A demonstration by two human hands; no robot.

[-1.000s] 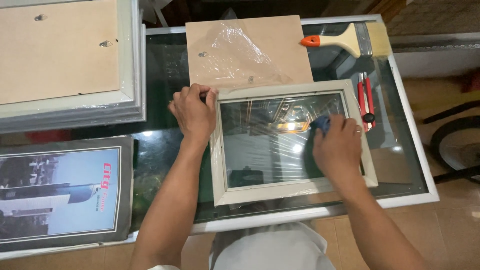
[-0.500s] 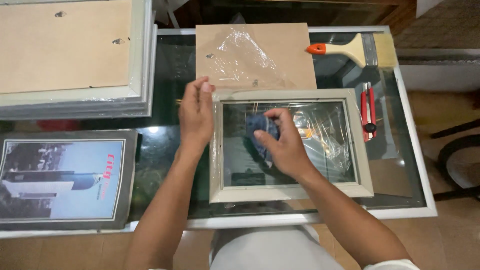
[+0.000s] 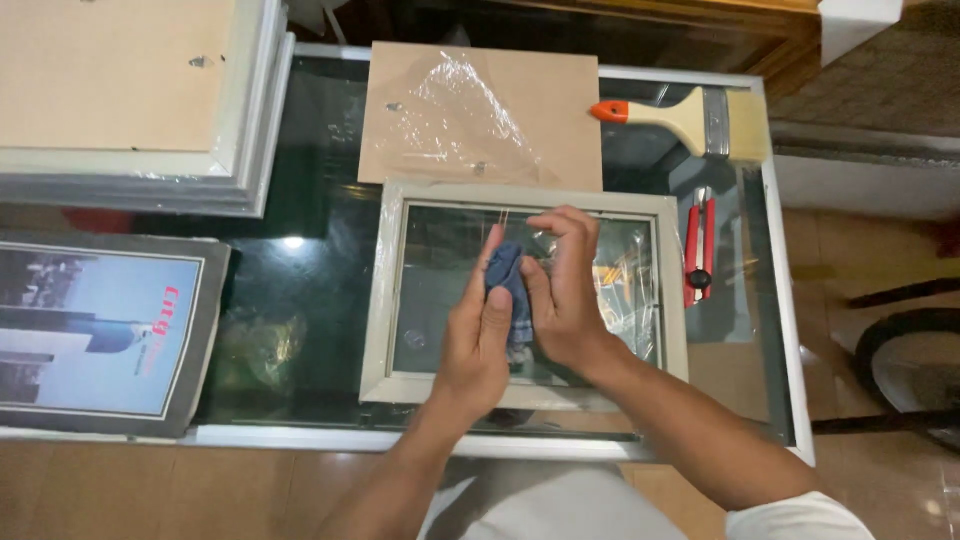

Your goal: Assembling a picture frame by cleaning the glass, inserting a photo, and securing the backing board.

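Both hands (image 3: 520,310) pinching blue cloth (image 3: 508,285) over picture frame (image 3: 385,290), mid-table

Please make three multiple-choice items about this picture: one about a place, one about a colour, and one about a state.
1. Where does the paintbrush lie?
A. At the table's far right, above the utility knife
B. Inside the picture frame
C. On the stacked frames

2. What colour is the cloth?
A. Yellow
B. Blue
C. White

3. How is the cloth held?
A. It lies alone on the table
B. Only the left hand holds it
C. Both the left hand and the right hand hold it

Answers:
1. A, since the brush rests near the far right corner, with the red knife just nearer the person.
2. B, since dark blue fabric shows between the hands.
3. C, since both hands close around it above the frame's glass.
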